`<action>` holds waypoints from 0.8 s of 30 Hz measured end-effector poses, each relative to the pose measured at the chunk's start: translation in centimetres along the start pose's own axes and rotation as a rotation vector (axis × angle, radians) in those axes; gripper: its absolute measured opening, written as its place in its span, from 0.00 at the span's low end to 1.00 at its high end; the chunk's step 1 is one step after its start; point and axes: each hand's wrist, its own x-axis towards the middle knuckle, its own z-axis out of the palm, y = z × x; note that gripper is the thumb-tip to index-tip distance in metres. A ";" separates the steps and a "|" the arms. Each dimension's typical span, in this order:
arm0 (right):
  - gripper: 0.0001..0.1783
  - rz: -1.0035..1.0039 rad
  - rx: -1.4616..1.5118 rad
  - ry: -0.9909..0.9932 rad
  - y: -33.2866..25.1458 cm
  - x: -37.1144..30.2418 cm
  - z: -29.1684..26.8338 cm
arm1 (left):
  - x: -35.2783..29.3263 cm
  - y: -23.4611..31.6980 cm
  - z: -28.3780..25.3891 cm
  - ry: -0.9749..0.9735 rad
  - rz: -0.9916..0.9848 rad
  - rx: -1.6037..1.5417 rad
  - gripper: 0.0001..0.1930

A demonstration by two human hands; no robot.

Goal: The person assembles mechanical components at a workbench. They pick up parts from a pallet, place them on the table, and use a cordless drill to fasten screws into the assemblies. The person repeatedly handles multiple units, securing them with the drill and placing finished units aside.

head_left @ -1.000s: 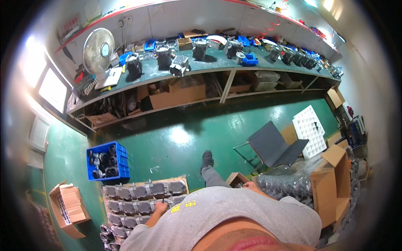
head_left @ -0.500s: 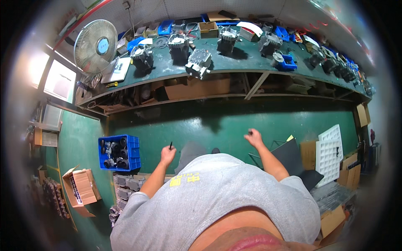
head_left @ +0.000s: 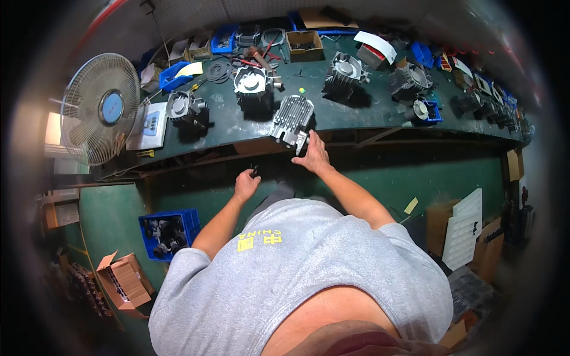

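Note:
A grey finned metal housing (head_left: 292,118) lies at the front edge of the workbench, its near end jutting over the edge. My right hand (head_left: 314,155) is at that end's right corner, thumb and fingers spread apart around it; whether they press on the metal is hard to tell. My left hand (head_left: 246,186), closed, is in front of the bench, below and left of the housing. A small black object, too small to name, sticks up from its fingers. Behind the housing stand upright metal motor housings, one to the left (head_left: 252,86) and one to the right (head_left: 345,74).
A fan (head_left: 101,110) and a white scale-like device (head_left: 148,126) occupy the bench's left end. Blue bins, a cardboard box of parts (head_left: 304,46) and cables line the back. On the floor are a blue crate (head_left: 170,234) and an open carton (head_left: 123,281); white trays (head_left: 463,231) lean at right.
I am closer to the bench. My right hand has come forward and left to the housing's near corner; the dark object at its fingers no longer shows. My left hand has risen, still closed.

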 end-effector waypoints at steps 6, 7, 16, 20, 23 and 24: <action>0.67 0.031 0.155 0.060 0.0 3.7 2.9 | 7.7 3.8 -4.3 -0.083 0.002 0.069 0.21; 0.65 0.034 0.178 0.077 0.0 3.9 3.2 | 8.6 4.2 -4.6 -0.087 0.007 0.072 0.21; 0.40 0.054 0.446 -0.164 0.8 11.4 -8.8 | 10.6 10.5 -3.8 -0.102 0.006 -0.225 0.27; 0.34 0.328 0.601 -0.545 -0.9 13.3 -15.4 | 11.3 12.5 -3.5 -0.177 -0.016 -0.236 0.26; 0.33 0.350 0.628 -0.550 0.0 15.5 -16.0 | 11.2 13.3 -3.9 -0.217 -0.061 -0.257 0.25; 0.33 0.351 0.635 -0.545 -0.2 16.0 -16.2 | 11.2 13.4 -3.8 -0.200 -0.063 -0.291 0.23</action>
